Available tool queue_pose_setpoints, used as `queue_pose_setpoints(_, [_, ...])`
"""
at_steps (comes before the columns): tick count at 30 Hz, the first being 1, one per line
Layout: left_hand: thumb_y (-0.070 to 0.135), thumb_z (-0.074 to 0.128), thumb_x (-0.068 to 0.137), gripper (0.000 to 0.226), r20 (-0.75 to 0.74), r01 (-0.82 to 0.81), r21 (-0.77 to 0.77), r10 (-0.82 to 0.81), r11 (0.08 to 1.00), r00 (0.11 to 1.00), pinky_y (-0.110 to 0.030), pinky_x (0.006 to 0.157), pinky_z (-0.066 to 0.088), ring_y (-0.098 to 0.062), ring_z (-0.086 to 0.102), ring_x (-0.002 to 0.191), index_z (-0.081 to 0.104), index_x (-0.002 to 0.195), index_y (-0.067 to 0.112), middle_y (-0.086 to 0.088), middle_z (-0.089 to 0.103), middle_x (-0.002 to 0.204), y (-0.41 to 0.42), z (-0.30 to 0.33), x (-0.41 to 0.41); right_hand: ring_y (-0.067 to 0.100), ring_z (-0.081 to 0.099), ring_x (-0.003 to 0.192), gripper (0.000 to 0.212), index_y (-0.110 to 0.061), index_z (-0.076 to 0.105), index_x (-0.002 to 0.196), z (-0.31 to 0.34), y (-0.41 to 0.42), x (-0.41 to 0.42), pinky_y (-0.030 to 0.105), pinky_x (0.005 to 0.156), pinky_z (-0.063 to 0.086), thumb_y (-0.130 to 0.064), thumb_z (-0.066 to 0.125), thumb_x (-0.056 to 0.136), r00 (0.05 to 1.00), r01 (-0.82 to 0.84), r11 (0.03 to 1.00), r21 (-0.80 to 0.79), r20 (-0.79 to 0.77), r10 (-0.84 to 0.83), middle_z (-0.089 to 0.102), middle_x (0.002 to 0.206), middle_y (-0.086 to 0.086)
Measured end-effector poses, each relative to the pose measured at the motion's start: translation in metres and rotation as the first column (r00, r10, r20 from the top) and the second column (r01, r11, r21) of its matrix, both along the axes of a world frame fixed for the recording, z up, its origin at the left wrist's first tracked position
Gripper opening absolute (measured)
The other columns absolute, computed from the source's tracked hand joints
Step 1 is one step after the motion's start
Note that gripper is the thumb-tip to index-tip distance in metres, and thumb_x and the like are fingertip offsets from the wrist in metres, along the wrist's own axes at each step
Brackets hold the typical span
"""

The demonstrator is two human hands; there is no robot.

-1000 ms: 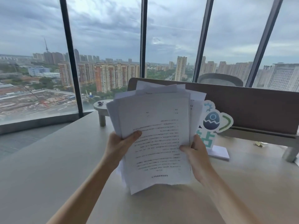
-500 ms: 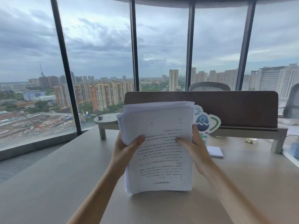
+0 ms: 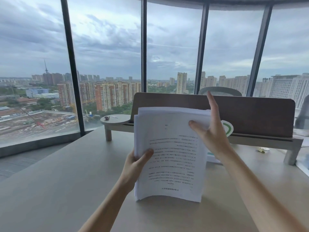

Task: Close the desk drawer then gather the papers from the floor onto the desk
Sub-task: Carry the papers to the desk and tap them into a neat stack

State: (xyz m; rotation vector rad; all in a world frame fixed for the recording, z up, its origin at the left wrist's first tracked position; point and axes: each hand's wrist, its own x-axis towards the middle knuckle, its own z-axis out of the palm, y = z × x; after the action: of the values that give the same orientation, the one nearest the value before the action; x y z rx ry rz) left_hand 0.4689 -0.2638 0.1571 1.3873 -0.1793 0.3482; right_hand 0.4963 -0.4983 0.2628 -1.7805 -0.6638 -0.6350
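Observation:
A stack of printed white papers [image 3: 170,158] stands upright on its bottom edge on the pale desk [image 3: 66,181], bowed a little at the bottom. My left hand [image 3: 136,162] grips its left edge, thumb on the front sheet. My right hand [image 3: 211,131] is at the stack's upper right corner with fingers spread and pointing up, thumb resting on the front sheet, palm against the right edge. The drawer and the floor are out of sight.
A brown divider panel on a low shelf [image 3: 250,114] runs along the desk's back. A round side shelf [image 3: 115,119] holds small items. A green-and-white card [image 3: 227,128] and white notepad [image 3: 213,159] sit behind the papers. Floor-to-ceiling windows lie beyond.
The fanned sheets have been squared into a neat stack standing on the desk. My right hand has let go of the right edge and opened, sliding up to the top right corner.

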Motion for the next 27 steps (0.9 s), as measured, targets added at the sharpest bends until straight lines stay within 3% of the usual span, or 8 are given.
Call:
queue_pose_setpoints(3, [0.026,0.07,0.08,0.034,-0.024,0.026,0.017,-0.025,1.0,0.999,-0.044,0.082,0.06,-0.033,0.073,0.096,0.071,0.11,0.008,-0.015,0.077,0.104,0.004,-0.004,0.003,-0.017,0.042,0.122,0.052,-0.053,0.054,0.127,0.0,-0.001,0.009,0.022,0.108,0.032,-0.018,0.066,0.092,0.991,0.097,0.988,-0.123,0.105,-0.084,0.056,0.133,-0.024])
queue_pose_setpoints(5, [0.025,0.071,0.08,0.034,-0.042,0.031,0.019,-0.03,0.999,0.999,-0.047,0.083,0.059,-0.036,0.073,0.096,0.071,0.109,0.007,-0.016,0.076,0.104,0.006,-0.008,0.007,-0.01,0.052,0.11,0.04,-0.053,0.063,0.112,-0.002,-0.001,0.012,0.01,0.096,0.035,-0.019,0.066,0.091,0.985,0.133,0.981,-0.143,0.129,-0.114,0.064,0.116,-0.009])
queue_pose_setpoints(7, [0.024,0.073,0.079,0.037,-0.06,0.028,0.012,-0.028,1.0,0.998,-0.051,0.085,0.058,-0.039,0.072,0.098,0.071,0.11,0.005,-0.019,0.075,0.105,0.006,-0.012,0.01,-0.003,0.055,0.112,0.04,-0.05,0.064,0.116,-0.002,-0.003,0.016,0.004,0.094,0.033,-0.018,0.066,0.091,0.985,0.13,0.982,-0.134,0.13,-0.113,0.064,0.116,-0.007])
queue_pose_setpoints(12, [0.025,0.074,0.079,0.038,-0.072,0.022,0.019,-0.021,1.0,0.997,-0.054,0.087,0.057,-0.037,0.072,0.097,0.071,0.111,0.004,-0.019,0.075,0.106,-0.001,-0.015,0.011,0.007,0.053,0.127,0.075,-0.051,0.03,0.143,-0.019,0.0,0.019,0.046,0.111,0.041,-0.019,0.07,0.089,0.999,0.017,0.987,0.162,-0.04,-0.011,0.053,0.139,-0.016])
queue_pose_setpoints(14, [0.026,0.073,0.08,0.037,-0.061,0.014,0.02,-0.013,1.0,0.998,-0.053,0.086,0.058,-0.038,0.072,0.097,0.071,0.11,0.004,-0.019,0.075,0.106,-0.004,-0.016,0.01,0.001,0.064,0.108,0.072,-0.032,0.029,0.148,-0.034,0.003,0.017,0.044,0.103,0.05,-0.015,0.069,0.091,0.986,-0.041,0.934,0.355,-0.135,0.094,0.064,0.12,-0.019])
queue_pose_setpoints(17, [0.026,0.074,0.08,0.036,-0.064,-0.015,-0.001,0.015,1.0,0.998,-0.052,0.085,0.058,-0.037,0.072,0.097,0.071,0.108,0.004,-0.019,0.075,0.105,-0.008,-0.021,0.006,0.018,0.074,0.098,0.043,-0.016,0.049,0.132,-0.069,0.002,0.011,0.05,0.087,0.059,-0.022,0.066,0.093,0.943,-0.047,0.904,0.425,-0.279,0.18,0.076,0.107,-0.006])
queue_pose_setpoints(20, [0.021,0.075,0.082,0.029,-0.076,-0.018,0.012,0.018,1.0,0.997,-0.047,0.081,0.06,-0.035,0.073,0.094,0.074,0.104,0.004,-0.017,0.077,0.101,-0.013,-0.024,0.002,0.026,0.077,0.095,0.024,-0.018,0.067,0.115,-0.094,0.006,0.003,0.042,0.077,0.064,-0.025,0.066,0.092,0.895,-0.065,0.906,0.417,-0.376,0.238,0.079,0.104,0.003])
queue_pose_setpoints(27, [0.018,0.07,0.087,0.014,-0.027,-0.051,0.052,0.052,0.997,0.998,-0.035,0.068,0.061,-0.023,0.076,0.079,0.076,0.097,0.009,-0.009,0.079,0.09,-0.02,0.0,0.001,0.017,0.076,0.094,0.03,-0.019,0.065,0.119,-0.079,0.008,0.003,0.031,0.073,0.061,-0.027,0.068,0.091,0.934,-0.08,0.891,0.447,-0.278,0.223,0.079,0.106,-0.003])
